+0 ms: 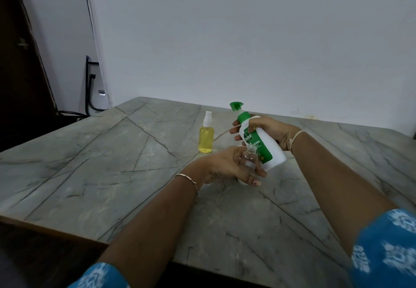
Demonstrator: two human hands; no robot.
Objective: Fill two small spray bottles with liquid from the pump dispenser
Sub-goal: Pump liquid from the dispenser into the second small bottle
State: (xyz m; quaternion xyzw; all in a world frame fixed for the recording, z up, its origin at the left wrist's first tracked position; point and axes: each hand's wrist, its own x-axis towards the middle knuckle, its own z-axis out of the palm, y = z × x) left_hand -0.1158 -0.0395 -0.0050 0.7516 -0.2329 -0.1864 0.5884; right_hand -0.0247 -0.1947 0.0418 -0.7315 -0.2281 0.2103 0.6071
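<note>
My right hand [267, 132] grips a white pump dispenser [270, 152] with a green label and green pump head, lifted off the table and tilted to the left. Just in front of it, my left hand [222, 166] holds a small clear spray bottle [247, 160] upright, with its neck open and no cap on. This bottle looks empty. A second small spray bottle [206, 138] stands on the table to the left of the dispenser. It is full of yellow liquid and has its white sprayer top on.
The grey marble-patterned table [112, 175] runs up to a white wall behind. Its left and near edges are close. A dark door and black cables with a small device stand at the far left, off the table.
</note>
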